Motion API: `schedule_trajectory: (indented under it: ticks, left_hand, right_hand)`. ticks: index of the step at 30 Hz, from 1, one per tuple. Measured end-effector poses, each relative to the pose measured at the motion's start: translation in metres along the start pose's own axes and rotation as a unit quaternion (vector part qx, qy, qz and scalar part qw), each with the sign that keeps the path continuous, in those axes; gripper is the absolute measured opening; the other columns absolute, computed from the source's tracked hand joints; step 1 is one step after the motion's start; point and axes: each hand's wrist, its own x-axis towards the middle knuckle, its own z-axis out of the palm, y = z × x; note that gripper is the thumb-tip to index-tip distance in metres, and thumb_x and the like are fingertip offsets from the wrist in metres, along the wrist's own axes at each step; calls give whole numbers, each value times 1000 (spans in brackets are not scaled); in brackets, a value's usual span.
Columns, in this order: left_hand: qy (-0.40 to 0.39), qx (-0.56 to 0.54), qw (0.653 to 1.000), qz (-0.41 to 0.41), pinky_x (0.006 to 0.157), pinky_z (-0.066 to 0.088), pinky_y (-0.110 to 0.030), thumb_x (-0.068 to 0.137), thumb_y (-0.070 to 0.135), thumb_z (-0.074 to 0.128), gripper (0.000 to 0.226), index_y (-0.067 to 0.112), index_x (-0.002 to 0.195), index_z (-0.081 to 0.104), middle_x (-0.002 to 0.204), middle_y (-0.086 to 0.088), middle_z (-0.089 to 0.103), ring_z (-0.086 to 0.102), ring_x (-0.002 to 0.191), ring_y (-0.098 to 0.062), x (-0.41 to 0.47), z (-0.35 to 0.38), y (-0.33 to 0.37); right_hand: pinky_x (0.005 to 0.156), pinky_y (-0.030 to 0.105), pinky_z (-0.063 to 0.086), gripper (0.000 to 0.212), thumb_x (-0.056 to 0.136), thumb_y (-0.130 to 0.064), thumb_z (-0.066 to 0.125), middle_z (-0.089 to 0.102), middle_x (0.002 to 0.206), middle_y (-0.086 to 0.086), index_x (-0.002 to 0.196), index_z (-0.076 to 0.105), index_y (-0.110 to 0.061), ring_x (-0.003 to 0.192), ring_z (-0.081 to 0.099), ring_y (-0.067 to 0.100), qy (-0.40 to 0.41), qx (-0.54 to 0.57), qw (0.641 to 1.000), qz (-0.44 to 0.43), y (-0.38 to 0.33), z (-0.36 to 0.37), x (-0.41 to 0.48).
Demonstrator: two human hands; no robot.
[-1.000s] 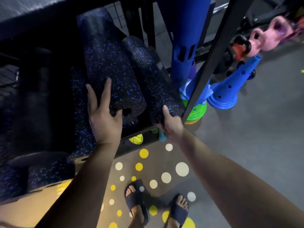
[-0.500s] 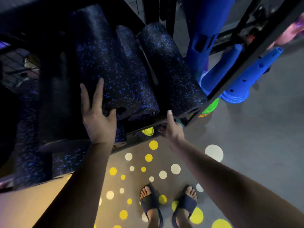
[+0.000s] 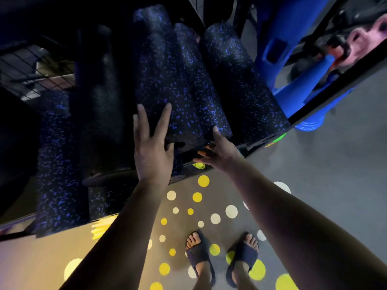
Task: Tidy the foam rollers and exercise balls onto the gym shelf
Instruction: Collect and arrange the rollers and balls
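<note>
Several black foam rollers with blue speckles lie side by side on the dark gym shelf [image 3: 259, 143]. My left hand [image 3: 151, 147] rests flat with straight fingers on the near end of the upper middle roller [image 3: 167, 80]. My right hand [image 3: 217, 152] sits at the near end of a thinner roller [image 3: 201, 88] beside it, thumb up against the end and fingers spread under it at the shelf edge. A further roller [image 3: 240, 76] lies to the right, apart from both hands. More speckled rollers [image 3: 56, 164] lie lower on the left.
A black shelf post [image 3: 339, 76] slants across the upper right. Behind it stand blue cones [image 3: 310, 109], and pink kettlebells [image 3: 364, 38] show blurred. A wire basket [image 3: 37, 70] sits at the upper left. My sandalled feet [image 3: 222, 256] stand on a grey floor with yellow and white dots.
My right hand has moved left from the right-hand roller's end to the thinner roller beside my left hand. My left hand has kept its place on the upper roller. The view tilted down.
</note>
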Motion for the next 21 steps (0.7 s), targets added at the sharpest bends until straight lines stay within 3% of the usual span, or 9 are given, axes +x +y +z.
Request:
schedule_trajectory:
  ticks: [4, 10, 13, 16, 21]
  left_hand:
    - [24, -56, 998, -32, 97, 55, -50, 77, -3, 78, 102, 49, 152, 31, 169, -4, 13, 34, 149, -34, 3, -2, -1]
    - [24, -47, 998, -23, 113, 43, -43, 77, -3, 78, 96, 41, 152, 38, 168, -9, 17, 22, 153, -30, 3, -1, 0]
    - [23, -51, 998, -34, 116, 39, -42, 77, -2, 78, 96, 40, 153, 37, 168, -9, 17, 23, 153, -30, 3, 2, -1]
    - [23, -55, 998, -31, 116, 39, -45, 76, -2, 77, 96, 40, 153, 37, 168, -10, 17, 24, 153, -31, 4, 4, -2]
    - [21, -54, 998, -28, 114, 42, -49, 76, -2, 77, 95, 39, 153, 38, 168, -11, 16, 23, 153, -31, 4, 7, -2]
  right_hand:
    - [75, 62, 55, 55, 100, -52, 53, 59, 127, 20, 133, 48, -8, 124, 58, 42, -11, 15, 1000, -12, 4, -19, -12]
    - [95, 61, 52, 63, 102, -46, 51, 58, 129, 31, 139, 45, 4, 121, 59, 49, 17, 34, 998, -50, 9, -40, -17]
    - [102, 60, 49, 50, 104, -36, 53, 63, 113, 24, 136, 49, 2, 105, 65, 42, 28, 63, 995, -73, 13, -41, -18]
    - [103, 60, 49, 38, 105, -29, 52, 67, 103, 20, 128, 53, 0, 102, 66, 38, 17, 89, 992, -93, 15, -41, -19]
    - [103, 61, 49, 33, 105, -28, 53, 67, 105, 20, 125, 54, -1, 105, 64, 38, 35, 83, 992, -94, 17, -38, -23]
